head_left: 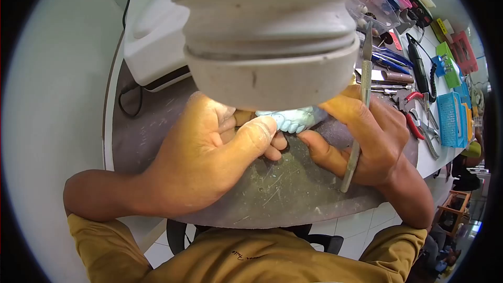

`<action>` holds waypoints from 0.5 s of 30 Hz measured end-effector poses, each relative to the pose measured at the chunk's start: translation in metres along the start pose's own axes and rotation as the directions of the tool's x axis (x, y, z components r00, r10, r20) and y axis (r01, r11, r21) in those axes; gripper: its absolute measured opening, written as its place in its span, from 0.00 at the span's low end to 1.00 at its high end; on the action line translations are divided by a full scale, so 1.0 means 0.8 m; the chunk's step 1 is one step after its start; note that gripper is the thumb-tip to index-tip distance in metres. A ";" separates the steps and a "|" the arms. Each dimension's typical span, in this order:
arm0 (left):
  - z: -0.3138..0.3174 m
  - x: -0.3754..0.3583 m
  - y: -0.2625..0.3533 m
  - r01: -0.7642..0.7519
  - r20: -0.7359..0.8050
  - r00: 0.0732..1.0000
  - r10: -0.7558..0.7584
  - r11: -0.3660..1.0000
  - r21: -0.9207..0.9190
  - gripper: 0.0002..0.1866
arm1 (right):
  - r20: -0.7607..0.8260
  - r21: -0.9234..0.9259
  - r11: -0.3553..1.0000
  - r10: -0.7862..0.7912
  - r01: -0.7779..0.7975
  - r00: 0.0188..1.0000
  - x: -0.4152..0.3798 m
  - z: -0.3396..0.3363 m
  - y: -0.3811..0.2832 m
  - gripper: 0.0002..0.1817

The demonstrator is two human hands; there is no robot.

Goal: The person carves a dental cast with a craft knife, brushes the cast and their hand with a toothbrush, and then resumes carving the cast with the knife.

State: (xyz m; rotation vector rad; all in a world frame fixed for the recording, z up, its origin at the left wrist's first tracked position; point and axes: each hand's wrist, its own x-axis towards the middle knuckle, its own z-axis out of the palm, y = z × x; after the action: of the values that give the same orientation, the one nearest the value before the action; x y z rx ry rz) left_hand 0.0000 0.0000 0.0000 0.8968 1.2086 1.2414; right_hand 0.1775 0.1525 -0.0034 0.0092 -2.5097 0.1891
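Under a white ribbed tube, a dental model (pixel 290 121) with light blue teeth is brightly lit. My left hand (pixel 209 160) is closed on its left side, the thumb pressed over the teeth and the fingertips below. At the model's right end is my right hand (pixel 374 141), its thumb tip near the lower edge of the teeth and its index finger reaching above. A long metal knife (pixel 365 81) lies through my right hand, blade pointing away and handle end towards me. The tube's rim hides the upper part of the model.
The ribbed tube (pixel 270 36) hangs low over the grey worktop (pixel 283 188). At left stands a white machine (pixel 154 36). Along the right lie red-handled pliers (pixel 414 126), a black handpiece (pixel 417 65), blue-handled tools (pixel 390 57) and a blue basket (pixel 450 120). A clear box (pixel 374 13) sits behind.
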 end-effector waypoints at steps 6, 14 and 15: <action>0.003 0.003 -0.003 -0.004 -0.029 1.000 0.003 1.000 -0.031 0.25 | -0.037 0.017 1.000 -0.015 0.015 0.999 -0.001 0.001 0.004 0.25; 0.002 0.004 -0.002 -0.011 -0.011 1.000 0.011 1.000 0.018 0.26 | -0.041 0.023 1.000 -0.019 0.019 0.999 -0.001 -0.001 0.005 0.24; 0.002 0.004 -0.002 -0.011 -0.011 1.000 0.011 1.000 0.019 0.26 | -0.042 0.024 1.000 -0.018 0.019 0.999 -0.001 -0.001 0.005 0.24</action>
State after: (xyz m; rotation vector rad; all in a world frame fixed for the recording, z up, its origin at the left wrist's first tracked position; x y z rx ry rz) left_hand 0.0013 0.0031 -0.0021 0.9128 1.2274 1.2470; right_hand 0.1786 0.1567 -0.0041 0.0380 -2.4649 0.2096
